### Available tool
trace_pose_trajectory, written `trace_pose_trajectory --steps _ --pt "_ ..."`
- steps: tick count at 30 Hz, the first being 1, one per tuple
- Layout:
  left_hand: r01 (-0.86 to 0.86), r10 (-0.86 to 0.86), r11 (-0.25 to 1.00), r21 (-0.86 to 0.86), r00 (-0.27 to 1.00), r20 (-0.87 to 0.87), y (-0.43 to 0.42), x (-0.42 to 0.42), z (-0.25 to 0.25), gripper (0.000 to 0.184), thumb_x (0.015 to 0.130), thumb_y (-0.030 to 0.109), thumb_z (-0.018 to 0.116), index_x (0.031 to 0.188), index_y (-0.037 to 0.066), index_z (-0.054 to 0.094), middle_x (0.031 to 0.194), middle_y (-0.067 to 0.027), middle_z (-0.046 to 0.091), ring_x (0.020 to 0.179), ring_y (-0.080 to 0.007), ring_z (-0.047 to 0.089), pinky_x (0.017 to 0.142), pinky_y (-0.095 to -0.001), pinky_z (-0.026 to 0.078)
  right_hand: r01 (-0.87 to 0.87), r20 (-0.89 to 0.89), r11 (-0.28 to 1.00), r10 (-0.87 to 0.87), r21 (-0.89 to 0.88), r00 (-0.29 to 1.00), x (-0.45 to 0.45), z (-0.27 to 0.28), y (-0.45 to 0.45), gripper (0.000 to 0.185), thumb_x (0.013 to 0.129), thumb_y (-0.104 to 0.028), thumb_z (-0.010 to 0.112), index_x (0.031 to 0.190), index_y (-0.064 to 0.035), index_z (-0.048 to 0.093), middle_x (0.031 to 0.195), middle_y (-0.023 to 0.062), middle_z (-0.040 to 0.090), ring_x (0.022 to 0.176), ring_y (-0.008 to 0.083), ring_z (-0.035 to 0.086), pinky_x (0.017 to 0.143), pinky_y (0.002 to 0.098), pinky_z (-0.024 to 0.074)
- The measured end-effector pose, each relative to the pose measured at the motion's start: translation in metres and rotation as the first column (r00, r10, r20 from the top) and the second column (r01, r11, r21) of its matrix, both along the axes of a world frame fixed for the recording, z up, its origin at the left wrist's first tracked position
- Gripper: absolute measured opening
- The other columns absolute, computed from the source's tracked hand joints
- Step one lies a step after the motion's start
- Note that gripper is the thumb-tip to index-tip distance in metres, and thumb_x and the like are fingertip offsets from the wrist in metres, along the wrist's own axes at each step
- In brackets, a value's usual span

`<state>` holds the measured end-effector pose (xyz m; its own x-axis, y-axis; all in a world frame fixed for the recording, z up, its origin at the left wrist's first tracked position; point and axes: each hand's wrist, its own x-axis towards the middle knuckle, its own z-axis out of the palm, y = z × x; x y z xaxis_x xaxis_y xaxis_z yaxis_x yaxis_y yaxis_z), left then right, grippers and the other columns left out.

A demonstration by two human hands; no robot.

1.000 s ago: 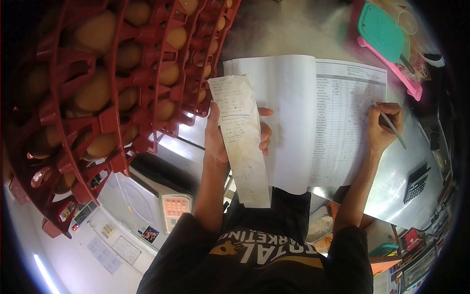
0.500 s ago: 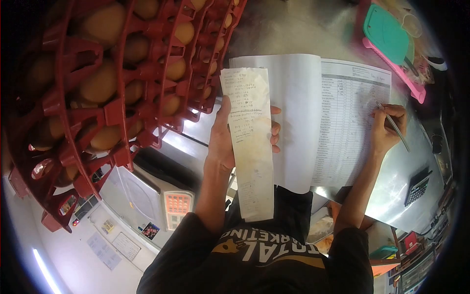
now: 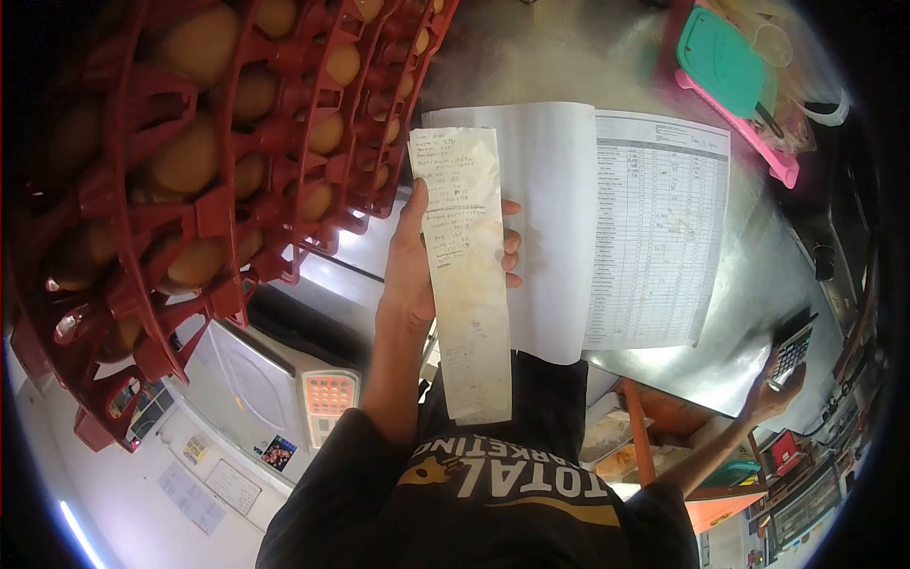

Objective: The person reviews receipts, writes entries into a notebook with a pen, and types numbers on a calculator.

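Observation:
My left hand holds a long, narrow strip of paper with handwritten lines, thumb on its left edge and fingertips showing past its right edge. Behind the strip lies an open book, its left page blank and its right page a printed table with handwritten entries. Over at the lower right, my right hand is at a dark calculator, its fingers at the near end of the keys. A pale streak by those fingers looks like the pen, though it is small and blurred.
Red trays of eggs are stacked tall on the left. A scale with an orange keypad stands below them. On the metal table, a teal-lidded container and a pink-edged item sit at the upper right.
My right hand has left the printed page and moved down and right to the calculator. The left hand still holds the strip; the whole view has shifted slightly.

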<state>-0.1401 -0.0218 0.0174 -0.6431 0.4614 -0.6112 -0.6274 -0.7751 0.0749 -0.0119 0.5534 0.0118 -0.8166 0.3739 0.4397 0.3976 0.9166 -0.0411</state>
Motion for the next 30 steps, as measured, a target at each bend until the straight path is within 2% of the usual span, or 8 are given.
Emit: trace_pose_trajectory --steps 10,12,13,17,18,24,26,30 --pt "0.034 -0.036 0.992 -0.117 0.999 -0.013 -0.002 0.001 -0.003 0.099 0.092 0.081 0.034 0.133 -0.007 0.052 0.104 -0.0222 0.062 0.085 -0.0331 0.063 0.078 -0.0522 0.054 0.085 0.446 0.971 0.026 -0.225 0.895 0.037 0.018 0.128 0.095 0.077 -0.037 0.089 0.154 -0.0058 0.042 0.150 0.0233 0.050 0.142 0.0343 0.045 0.115 0.0442 0.0374" --pt "0.046 -0.058 0.983 -0.176 0.996 -0.063 -0.002 0.006 -0.004 0.097 0.093 0.080 0.036 0.137 -0.006 0.051 0.110 -0.0241 0.061 0.086 -0.0350 0.063 0.076 -0.0521 0.055 0.043 0.397 0.997 -0.012 -0.071 0.918 0.039 0.025 0.118 0.068 0.090 -0.031 0.079 0.147 -0.0041 0.052 0.148 0.0187 0.054 0.127 0.0279 0.058 0.105 0.0412 0.0471" --pt "0.025 -0.031 0.988 -0.156 0.999 -0.039 -0.001 0.006 -0.006 0.097 0.093 0.079 0.038 0.139 -0.006 0.048 0.111 -0.0241 0.060 0.090 -0.0354 0.062 0.078 -0.0517 0.054 0.333 0.274 0.816 -0.223 -0.473 0.935 0.024 0.041 0.088 0.051 0.095 -0.027 0.073 0.139 -0.0029 0.059 0.136 0.0173 0.064 0.116 0.0222 0.064 0.094 0.0365 0.0531" --pt "0.153 -0.165 0.978 -0.141 0.984 -0.074 0.002 0.001 0.000 0.091 0.097 0.074 0.034 0.140 -0.004 0.049 0.106 -0.0197 0.052 0.093 -0.0310 0.049 0.082 -0.0454 0.045 0.160 0.218 0.897 -0.073 -0.412 0.973 0.037 0.055 0.123 0.023 0.091 -0.007 0.059 0.112 -0.0057 0.071 0.076 0.0070 0.072 0.069 0.0144 0.067 0.069 0.0309 0.0529" --pt "0.159 -0.172 0.976 -0.147 0.982 -0.077 0.002 0.002 -0.001 0.091 0.097 0.075 0.034 0.139 -0.004 0.050 0.105 -0.0190 0.052 0.093 -0.0305 0.049 0.081 -0.0450 0.045 0.193 0.453 0.969 -0.105 -0.152 0.885 0.018 0.072 0.100 0.026 0.089 -0.008 0.065 0.113 -0.0061 0.071 0.068 0.0081 0.066 0.061 0.0148 0.063 0.063 0.0323 0.0516" --pt "0.173 -0.185 0.965 -0.195 0.982 -0.043 0.005 -0.001 -0.001 0.090 0.097 0.075 0.032 0.138 -0.003 0.051 0.103 -0.0172 0.050 0.091 -0.0284 0.048 0.080 -0.0434 0.045 0.142 0.724 0.990 -0.104 0.009 0.682 -0.011 0.067 0.094 0.091 0.062 -0.037 0.092 0.136 -0.0012 0.054 0.077 0.0149 0.071 0.073 0.0337 0.071 0.073 0.0418 0.0558" --pt "0.176 -0.188 0.964 -0.199 0.981 -0.042 0.004 0.000 -0.001 0.090 0.097 0.075 0.032 0.138 -0.003 0.051 0.103 -0.0171 0.050 0.091 -0.0281 0.048 0.080 -0.0430 0.045 0.207 0.827 0.978 -0.106 -0.013 0.552 -0.023 0.055 0.108 0.121 0.045 -0.050 0.097 0.145 -0.0036 0.046 0.120 0.0259 0.069 0.113 0.0392 0.068 0.099 0.0423 0.0531" --pt "0.165 -0.181 0.959 -0.232 0.982 -0.048 0.004 0.002 -0.001 0.090 0.097 0.075 0.033 0.138 -0.003 0.052 0.103 -0.0172 0.050 0.091 -0.0278 0.048 0.080 -0.0424 0.046 0.182 0.802 0.977 -0.020 -0.110 0.596 -0.025 0.046 0.114 0.114 0.047 -0.055 0.095 0.136 0.0026 0.054 0.115 0.0231 0.071 0.109 0.0351 0.070 0.096 0.0403 0.0550"
